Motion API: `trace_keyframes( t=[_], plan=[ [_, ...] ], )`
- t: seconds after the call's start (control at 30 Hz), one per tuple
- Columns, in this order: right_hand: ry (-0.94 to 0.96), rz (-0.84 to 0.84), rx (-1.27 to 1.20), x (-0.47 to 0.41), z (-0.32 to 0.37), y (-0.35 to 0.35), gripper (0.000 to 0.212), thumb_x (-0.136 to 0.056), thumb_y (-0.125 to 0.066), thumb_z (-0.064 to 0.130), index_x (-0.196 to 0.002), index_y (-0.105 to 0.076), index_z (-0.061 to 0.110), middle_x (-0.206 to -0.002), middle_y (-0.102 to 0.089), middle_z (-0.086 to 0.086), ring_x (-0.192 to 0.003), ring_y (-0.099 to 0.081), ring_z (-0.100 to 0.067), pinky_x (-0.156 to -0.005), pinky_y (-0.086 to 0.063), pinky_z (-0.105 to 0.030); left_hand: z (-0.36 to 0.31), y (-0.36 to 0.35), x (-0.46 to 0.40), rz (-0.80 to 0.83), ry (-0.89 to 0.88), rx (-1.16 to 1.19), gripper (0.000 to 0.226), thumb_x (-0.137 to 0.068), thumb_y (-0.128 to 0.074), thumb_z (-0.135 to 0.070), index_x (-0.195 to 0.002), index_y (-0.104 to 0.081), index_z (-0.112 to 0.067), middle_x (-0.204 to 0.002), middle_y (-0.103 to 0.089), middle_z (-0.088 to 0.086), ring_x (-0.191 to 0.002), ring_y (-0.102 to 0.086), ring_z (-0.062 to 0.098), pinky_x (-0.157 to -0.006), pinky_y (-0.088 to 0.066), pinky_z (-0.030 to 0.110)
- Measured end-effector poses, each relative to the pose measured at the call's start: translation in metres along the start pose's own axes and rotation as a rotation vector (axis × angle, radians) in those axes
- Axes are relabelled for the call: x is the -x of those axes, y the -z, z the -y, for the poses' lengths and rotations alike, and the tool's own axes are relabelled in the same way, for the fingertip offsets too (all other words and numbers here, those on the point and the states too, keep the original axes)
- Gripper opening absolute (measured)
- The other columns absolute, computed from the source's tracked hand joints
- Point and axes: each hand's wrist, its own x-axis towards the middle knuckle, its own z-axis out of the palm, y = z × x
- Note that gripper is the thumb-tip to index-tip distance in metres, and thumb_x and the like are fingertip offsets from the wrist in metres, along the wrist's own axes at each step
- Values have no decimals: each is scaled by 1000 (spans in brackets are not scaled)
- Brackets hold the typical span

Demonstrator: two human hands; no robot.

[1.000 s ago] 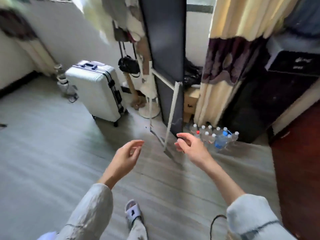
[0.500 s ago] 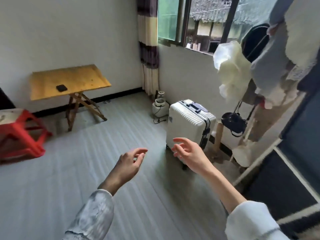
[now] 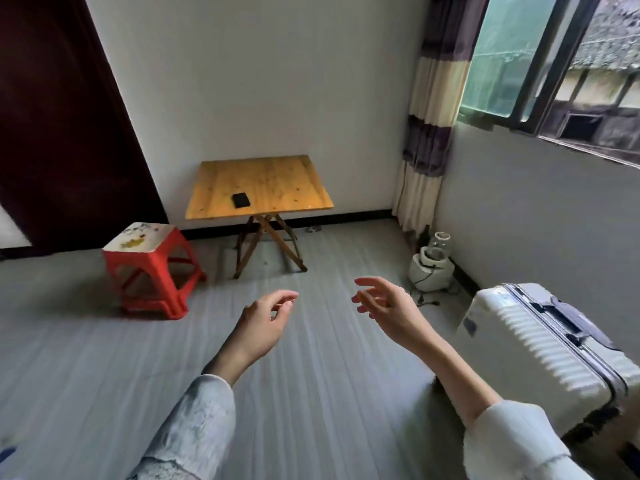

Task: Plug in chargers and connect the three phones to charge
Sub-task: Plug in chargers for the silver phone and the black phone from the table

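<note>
A small black flat object, perhaps a phone (image 3: 241,199), lies on a yellow wooden folding table (image 3: 277,183) against the far wall. My left hand (image 3: 263,323) and my right hand (image 3: 388,310) hover in front of me over the grey floor, well short of the table. Both hands hold nothing, fingers loosely curled and apart. No charger or cable for the phones shows in this view.
A red plastic stool (image 3: 149,268) stands left of the table. A white suitcase (image 3: 540,348) stands at my right. A small white appliance with a cord (image 3: 431,268) sits in the corner under the striped curtain (image 3: 429,126). A dark door (image 3: 59,116) is at left.
The view has swung left, from the curtain and bottles, past the suitcase, to face the table and stool. Both hands stay raised and empty.
</note>
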Motion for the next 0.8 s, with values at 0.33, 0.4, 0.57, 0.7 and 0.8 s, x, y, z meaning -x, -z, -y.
trace_keyframes(
  t=[0.33, 0.4, 0.57, 0.7, 0.8],
  plan=[
    [94, 147, 27, -252, 26, -53, 26, -92, -50, 20, -117, -57, 14, -97, -69, -4, -82, -64, -10, -69, -46, -13, 94, 68, -193, -160, 139, 32, 23, -91, -47, -11, -107, -63, -18, -104, -64, -5, -104, -59, 11, -93, -41, 23],
    [98, 163, 23, -286, 30, -65, 27, -93, -50, 21, -118, -56, 14, -98, -69, -4, -84, -65, -12, -72, -48, -16, 110, 75, -218, -159, 163, 28, 23, -92, -47, -11, -108, -63, -16, -103, -65, -4, -102, -59, 11, -91, -41, 23],
    [109, 190, 13, -409, 38, -115, 27, -92, -51, 20, -118, -56, 12, -96, -68, -4, -86, -65, -14, -80, -51, -25, 170, 103, -326, -174, 177, 22, 24, -92, -46, -8, -110, -62, -10, -105, -63, -1, -101, -57, 13, -87, -38, 21],
    [79, 190, 26, -501, 43, -160, 27, -92, -51, 18, -118, -56, 11, -98, -70, -8, -89, -66, -15, -80, -51, -25, 222, 135, -411, -145, 198, 9, 25, -93, -44, -9, -113, -60, -8, -107, -61, 0, -102, -56, 12, -89, -38, 21],
    [58, 208, 44, -565, 46, -189, 28, -92, -51, 18, -119, -56, 12, -99, -70, -7, -89, -65, -14, -78, -50, -23, 257, 155, -470, -137, 217, -7, 25, -93, -44, -11, -112, -60, -11, -106, -60, -3, -101, -55, 9, -87, -37, 19]
  ],
)
